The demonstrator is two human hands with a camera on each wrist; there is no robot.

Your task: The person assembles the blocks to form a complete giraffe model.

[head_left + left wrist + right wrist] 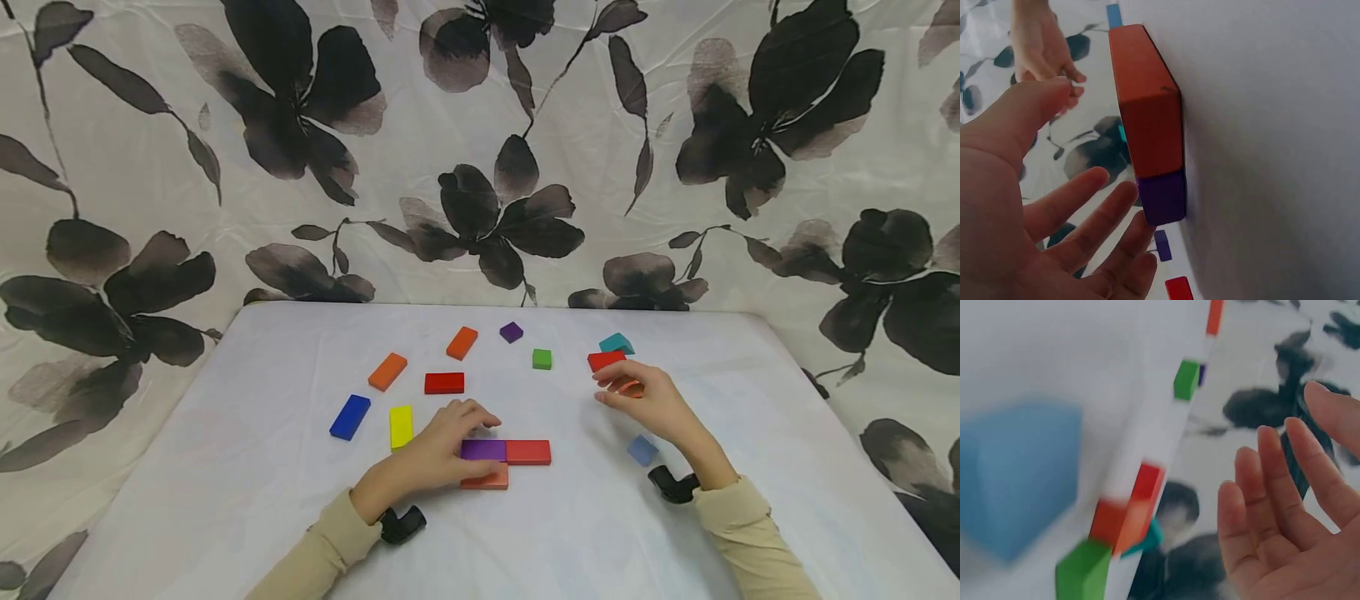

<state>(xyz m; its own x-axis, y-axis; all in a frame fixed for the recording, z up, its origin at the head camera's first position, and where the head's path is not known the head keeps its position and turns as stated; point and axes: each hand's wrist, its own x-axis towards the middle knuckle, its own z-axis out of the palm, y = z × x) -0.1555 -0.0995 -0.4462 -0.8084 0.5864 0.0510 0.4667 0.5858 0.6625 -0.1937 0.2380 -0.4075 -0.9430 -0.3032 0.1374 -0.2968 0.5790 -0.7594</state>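
Note:
Around a small group of blocks rests my left hand (431,446), its loosely bent fingers beside the purple block (484,450) and its thumb over the orange block (486,481). A red block (528,452) lies end to end with the purple one; the orange block sits along the purple one's near side. My right hand (660,408) hovers at the right, its fingers relaxed and holding nothing in the right wrist view. Behind its fingers is another orange block (634,389), near a red block (606,362) and a teal block (617,342). A light-blue block (642,450) lies below this hand.
Left of centre lie a blue block (350,417), a yellow block (401,425), a red block (444,383) and two orange blocks (387,372). Farther back are a purple block (512,332) and a green cube (542,359). A green block (1082,572) shows in the right wrist view.

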